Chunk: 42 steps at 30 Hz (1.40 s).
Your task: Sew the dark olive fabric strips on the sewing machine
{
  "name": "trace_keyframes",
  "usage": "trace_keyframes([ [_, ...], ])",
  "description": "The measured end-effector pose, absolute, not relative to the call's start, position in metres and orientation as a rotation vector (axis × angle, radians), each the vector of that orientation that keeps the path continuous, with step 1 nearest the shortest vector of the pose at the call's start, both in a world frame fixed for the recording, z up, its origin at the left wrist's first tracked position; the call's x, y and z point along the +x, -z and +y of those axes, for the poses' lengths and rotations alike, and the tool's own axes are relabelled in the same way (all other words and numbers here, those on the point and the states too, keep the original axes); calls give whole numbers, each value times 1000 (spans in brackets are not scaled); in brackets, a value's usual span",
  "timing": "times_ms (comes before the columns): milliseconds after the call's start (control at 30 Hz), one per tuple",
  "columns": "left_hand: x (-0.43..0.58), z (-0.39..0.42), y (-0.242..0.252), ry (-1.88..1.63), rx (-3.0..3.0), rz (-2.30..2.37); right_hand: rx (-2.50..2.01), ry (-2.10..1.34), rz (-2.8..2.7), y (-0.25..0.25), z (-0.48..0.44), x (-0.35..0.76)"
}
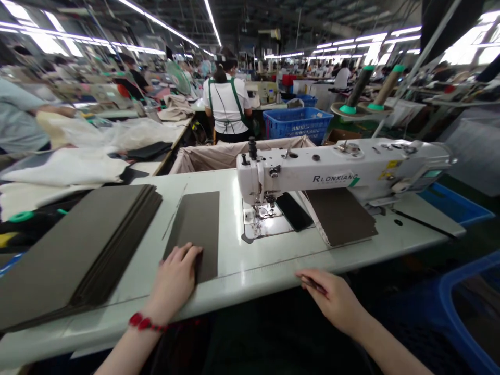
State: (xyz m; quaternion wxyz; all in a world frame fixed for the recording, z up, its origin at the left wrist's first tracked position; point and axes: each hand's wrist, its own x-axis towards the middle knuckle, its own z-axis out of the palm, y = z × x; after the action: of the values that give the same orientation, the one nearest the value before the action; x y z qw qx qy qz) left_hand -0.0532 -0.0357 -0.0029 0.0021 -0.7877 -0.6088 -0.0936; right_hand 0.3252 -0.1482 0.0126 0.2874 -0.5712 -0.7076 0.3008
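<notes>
A flat dark grey-brown panel (201,224) lies on the pale sewing table. My left hand (179,268), with a red bracelet at the wrist, rests on its lower left part, fingers laid on the surface. At the table's front edge, my right hand (326,297) is closed around a small slim dark tool (312,284); its exact kind is hidden by the fingers. Between and beyond my hands stands a white sewing machine (312,172), its needle area lit. A thick stack of similar panels (74,245) sits left of my left hand.
A dark phone (294,212) lies beside the needle plate. More brown panels (341,216) are piled under the machine arm. Thread cones (357,88) stand behind it. Blue crates (299,122) and a cloth-lined bin (207,156) are beyond the table. A co-worker (228,104) faces away.
</notes>
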Motion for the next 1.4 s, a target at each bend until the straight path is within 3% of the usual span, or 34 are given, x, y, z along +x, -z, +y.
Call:
trace_keyframes([
  [200,-83,-77,9,442,-2545,-1942,-1649,-1078,-1614,19,-195,320],
  [367,-30,-67,8,190,-2877,-1424,-1642,-1082,-1807,10,-195,285],
  [533,-13,-62,5,155,-2875,-1380,-1672,-1083,-1769,17,-200,274],
  [767,-18,-61,11,193,-2859,-1355,-1807,-886,-1425,43,-195,288],
  [1233,-25,-56,11,261,-2833,-1520,-1846,-714,-1580,33,-189,306],
  [1400,-31,-41,3,333,-2810,-1728,-1851,-223,-1656,-5,-176,342],
])
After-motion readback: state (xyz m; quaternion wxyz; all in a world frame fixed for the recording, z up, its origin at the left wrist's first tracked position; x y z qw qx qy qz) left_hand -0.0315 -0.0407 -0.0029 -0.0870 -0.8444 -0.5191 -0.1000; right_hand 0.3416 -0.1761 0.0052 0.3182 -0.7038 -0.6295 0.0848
